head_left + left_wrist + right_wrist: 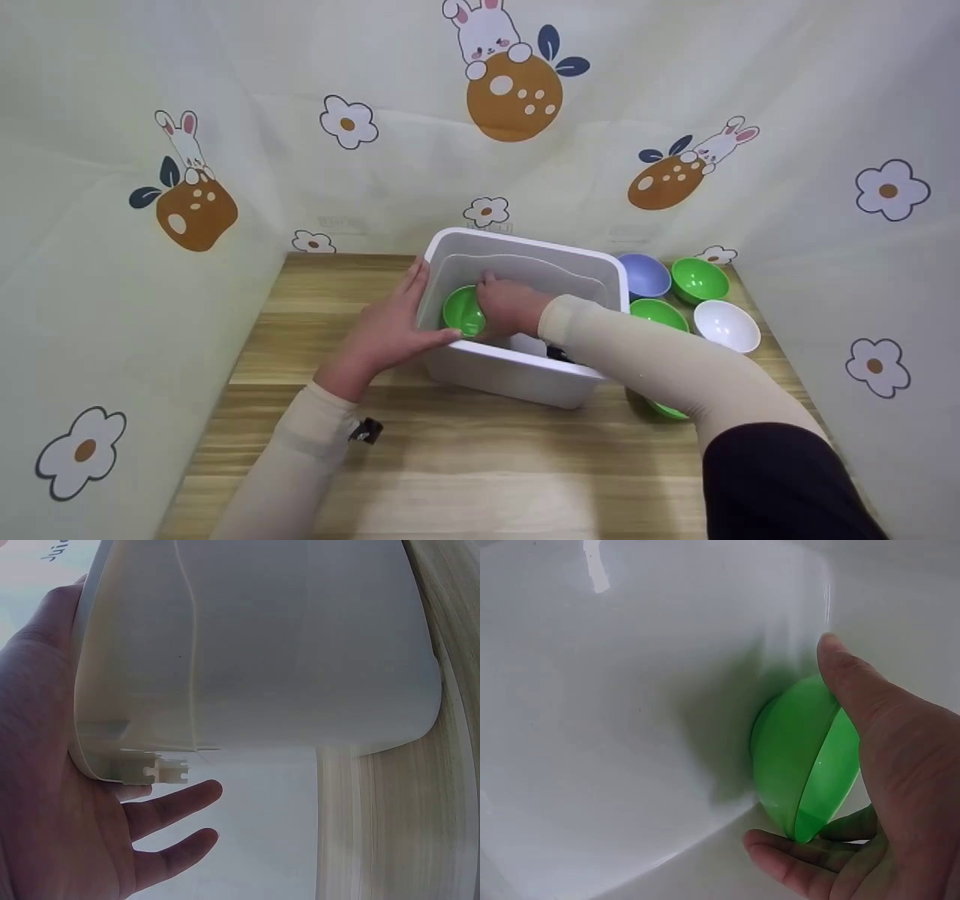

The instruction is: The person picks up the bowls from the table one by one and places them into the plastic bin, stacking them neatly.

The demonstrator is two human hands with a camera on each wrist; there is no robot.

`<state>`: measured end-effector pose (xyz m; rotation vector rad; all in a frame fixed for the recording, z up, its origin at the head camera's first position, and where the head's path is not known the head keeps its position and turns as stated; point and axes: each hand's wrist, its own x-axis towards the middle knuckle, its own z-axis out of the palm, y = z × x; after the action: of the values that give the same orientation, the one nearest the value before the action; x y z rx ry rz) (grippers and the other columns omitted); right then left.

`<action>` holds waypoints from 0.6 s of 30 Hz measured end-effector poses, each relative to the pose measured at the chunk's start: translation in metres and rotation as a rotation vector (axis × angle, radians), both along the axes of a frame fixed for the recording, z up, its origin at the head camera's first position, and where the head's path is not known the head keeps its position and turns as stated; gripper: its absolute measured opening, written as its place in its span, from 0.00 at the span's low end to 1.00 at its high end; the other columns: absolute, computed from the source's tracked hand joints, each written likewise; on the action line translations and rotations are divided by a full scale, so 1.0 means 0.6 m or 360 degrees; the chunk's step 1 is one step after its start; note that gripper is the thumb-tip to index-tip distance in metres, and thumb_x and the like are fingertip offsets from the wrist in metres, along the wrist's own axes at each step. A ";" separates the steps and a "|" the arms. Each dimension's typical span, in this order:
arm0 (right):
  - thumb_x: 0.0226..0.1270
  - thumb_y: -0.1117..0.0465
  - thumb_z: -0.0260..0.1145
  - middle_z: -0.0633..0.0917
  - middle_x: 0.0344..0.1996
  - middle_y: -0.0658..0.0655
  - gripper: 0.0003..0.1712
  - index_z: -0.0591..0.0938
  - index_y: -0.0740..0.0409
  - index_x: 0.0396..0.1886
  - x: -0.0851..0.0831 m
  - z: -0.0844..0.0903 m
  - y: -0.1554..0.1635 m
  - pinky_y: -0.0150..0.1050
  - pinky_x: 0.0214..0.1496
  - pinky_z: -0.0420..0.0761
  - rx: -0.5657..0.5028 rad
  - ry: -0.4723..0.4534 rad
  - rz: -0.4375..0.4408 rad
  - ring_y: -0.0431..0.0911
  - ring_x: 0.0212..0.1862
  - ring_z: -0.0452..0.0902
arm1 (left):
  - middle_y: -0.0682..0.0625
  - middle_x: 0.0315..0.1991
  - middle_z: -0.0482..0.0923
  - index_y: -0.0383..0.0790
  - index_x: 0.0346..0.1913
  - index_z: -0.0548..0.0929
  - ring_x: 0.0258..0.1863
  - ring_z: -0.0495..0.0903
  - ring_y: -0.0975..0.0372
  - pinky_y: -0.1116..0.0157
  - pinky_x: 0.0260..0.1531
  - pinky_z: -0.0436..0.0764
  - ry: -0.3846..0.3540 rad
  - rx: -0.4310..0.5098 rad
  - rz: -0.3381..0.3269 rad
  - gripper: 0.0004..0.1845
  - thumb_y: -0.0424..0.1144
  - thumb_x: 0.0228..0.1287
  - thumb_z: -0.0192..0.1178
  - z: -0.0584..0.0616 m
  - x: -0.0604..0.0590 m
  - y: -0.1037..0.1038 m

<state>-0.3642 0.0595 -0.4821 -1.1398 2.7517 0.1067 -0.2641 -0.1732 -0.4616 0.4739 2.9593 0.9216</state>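
Observation:
A white plastic tub [525, 371] stands on the wooden table. My left hand [390, 326] lies against its left wall with straight fingers along the outside; in the left wrist view the palm and fingers [169, 810] press the tub's side [285, 652]. My right hand [506, 304] reaches down inside the tub and holds a green bowl [461, 311] on edge against the inner wall. In the right wrist view, thumb and fingers [802, 851] curl round the green bowl [787, 750] near the tub's inner corner [630, 690].
Right of the tub stand several bowls: a lilac one [645, 274], a green one [699, 279], another green one [660, 313] and a white one [726, 325]. Another green bowl [667, 410] shows under my right forearm. Patterned cloth walls close in three sides of the wooden table [465, 457].

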 end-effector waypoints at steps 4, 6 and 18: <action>0.66 0.36 0.79 0.81 0.53 0.69 0.49 0.79 0.78 0.60 0.000 0.000 0.000 0.53 0.51 0.91 -0.0015 0.0054 0.0037 0.60 0.44 0.88 | 0.48 0.92 0.38 0.42 0.92 0.46 0.80 0.67 0.35 0.30 0.68 0.76 0.0022 -0.0014 -0.0011 0.73 0.84 0.59 0.64 0.000 0.001 0.000; 0.66 0.35 0.78 0.81 0.51 0.69 0.47 0.81 0.77 0.58 -0.001 -0.001 -0.001 0.53 0.51 0.91 -0.0010 0.0071 0.0045 0.60 0.43 0.88 | 0.48 0.92 0.38 0.42 0.92 0.46 0.81 0.66 0.35 0.30 0.68 0.76 0.0021 -0.0006 -0.0008 0.73 0.84 0.59 0.65 0.002 0.002 0.000; 0.65 0.36 0.80 0.85 0.49 0.67 0.41 0.85 0.72 0.51 -0.004 0.008 -0.005 0.53 0.54 0.91 0.0053 0.0119 0.0101 0.60 0.44 0.88 | 0.48 0.92 0.39 0.44 0.92 0.46 0.80 0.67 0.35 0.33 0.68 0.77 0.0020 -0.0009 0.0009 0.74 0.86 0.57 0.63 0.001 0.002 0.000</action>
<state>-0.3667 0.0563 -0.4771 -1.2395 2.7672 0.2063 -0.2631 -0.1729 -0.4608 0.4730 2.9749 0.9144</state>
